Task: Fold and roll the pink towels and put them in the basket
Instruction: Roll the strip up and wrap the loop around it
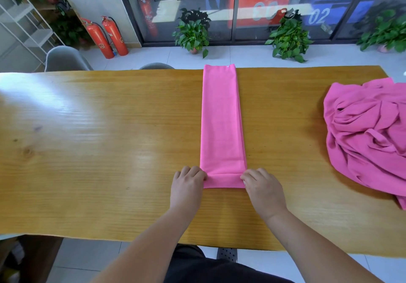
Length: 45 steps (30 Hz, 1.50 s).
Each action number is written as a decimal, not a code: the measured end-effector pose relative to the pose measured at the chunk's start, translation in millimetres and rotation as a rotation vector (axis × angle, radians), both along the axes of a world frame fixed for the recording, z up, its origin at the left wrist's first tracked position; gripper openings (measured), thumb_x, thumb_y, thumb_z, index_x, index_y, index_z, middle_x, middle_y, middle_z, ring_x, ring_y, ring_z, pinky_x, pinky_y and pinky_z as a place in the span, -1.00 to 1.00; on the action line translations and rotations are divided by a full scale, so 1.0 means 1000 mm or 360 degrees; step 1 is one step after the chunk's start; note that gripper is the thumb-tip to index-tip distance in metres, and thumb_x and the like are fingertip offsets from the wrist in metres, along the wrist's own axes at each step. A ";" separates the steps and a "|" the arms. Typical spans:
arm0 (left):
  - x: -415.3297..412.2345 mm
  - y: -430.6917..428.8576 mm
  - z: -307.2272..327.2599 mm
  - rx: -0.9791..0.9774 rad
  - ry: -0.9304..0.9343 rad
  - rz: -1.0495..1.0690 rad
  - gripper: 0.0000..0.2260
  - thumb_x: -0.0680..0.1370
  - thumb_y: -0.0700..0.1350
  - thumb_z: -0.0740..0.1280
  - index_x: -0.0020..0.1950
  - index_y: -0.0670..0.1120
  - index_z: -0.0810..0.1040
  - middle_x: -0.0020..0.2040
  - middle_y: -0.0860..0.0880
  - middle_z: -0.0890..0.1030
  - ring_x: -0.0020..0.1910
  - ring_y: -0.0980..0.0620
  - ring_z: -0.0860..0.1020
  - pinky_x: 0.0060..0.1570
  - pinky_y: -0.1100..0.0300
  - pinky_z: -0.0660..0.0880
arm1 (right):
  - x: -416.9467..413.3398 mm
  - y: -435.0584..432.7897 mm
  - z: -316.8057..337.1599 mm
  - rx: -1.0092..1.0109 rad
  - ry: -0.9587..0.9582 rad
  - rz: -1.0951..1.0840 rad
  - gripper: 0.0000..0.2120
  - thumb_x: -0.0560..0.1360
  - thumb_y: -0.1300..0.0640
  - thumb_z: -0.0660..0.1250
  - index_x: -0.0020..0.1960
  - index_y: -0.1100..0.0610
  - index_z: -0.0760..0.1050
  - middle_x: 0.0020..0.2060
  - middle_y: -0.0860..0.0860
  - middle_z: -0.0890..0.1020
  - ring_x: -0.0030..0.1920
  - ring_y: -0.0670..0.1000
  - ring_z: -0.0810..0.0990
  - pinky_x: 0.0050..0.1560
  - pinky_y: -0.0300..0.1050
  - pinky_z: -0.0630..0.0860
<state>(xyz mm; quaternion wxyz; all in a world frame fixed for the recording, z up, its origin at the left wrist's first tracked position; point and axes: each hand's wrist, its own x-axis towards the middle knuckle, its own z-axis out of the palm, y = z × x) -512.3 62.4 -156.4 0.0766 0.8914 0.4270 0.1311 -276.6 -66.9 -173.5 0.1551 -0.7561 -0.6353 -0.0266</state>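
Towel: long flat pink cloth strip (222, 117), lengthwise across glossy wooden bench (109, 128) | fingers: left hand (189, 181) and right hand (261, 183) curl onto its turned-over near end, seemingly pinching both corners | risk: uneven pressure would skew the roll; slack first turn could unravel

Matt pink cloth towel (222, 117) lies on glossy wooden table (109, 139).

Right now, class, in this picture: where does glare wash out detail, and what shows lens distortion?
Head view: bright glare whitens the table at its left; head view: the table's edges bow, a wide-angle effect; head view: the folded towel is sharp, and reflections cloud the glass doors behind.
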 end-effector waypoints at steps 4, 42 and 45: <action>-0.015 -0.011 -0.003 0.0036 -0.0102 -0.0036 -0.75 0.58 -0.15 0.45 0.24 0.07 0.67 0.19 0.18 0.65 0.02 0.00 0.54 -0.05 0.07 0.43 | 0.000 -0.015 -0.005 0.0007 -0.0085 0.0019 -0.66 0.60 0.16 0.45 0.37 0.09 0.63 0.29 -0.06 0.64 0.10 0.04 0.64 -0.08 0.01 0.62; -0.022 0.009 -0.002 0.0084 -0.0013 -0.0210 -0.80 0.59 0.02 0.50 0.20 0.05 0.72 0.13 0.13 0.63 0.04 0.00 0.55 -0.04 0.07 0.52 | -0.008 -0.018 -0.001 -0.0030 0.0046 -0.0084 -0.70 0.68 0.05 0.26 0.34 0.07 0.63 0.24 -0.11 0.62 0.04 0.01 0.58 -0.10 0.00 0.61; -0.027 0.000 -0.006 -0.0059 0.0067 -0.0204 -0.49 0.49 0.11 0.58 0.41 0.01 0.61 0.30 0.11 0.56 0.18 0.01 0.56 0.11 0.06 0.57 | -0.006 -0.022 0.000 -0.0138 0.0070 -0.0060 -0.61 0.64 0.04 0.37 0.45 0.05 0.55 0.35 -0.16 0.55 0.11 -0.02 0.58 -0.03 -0.02 0.63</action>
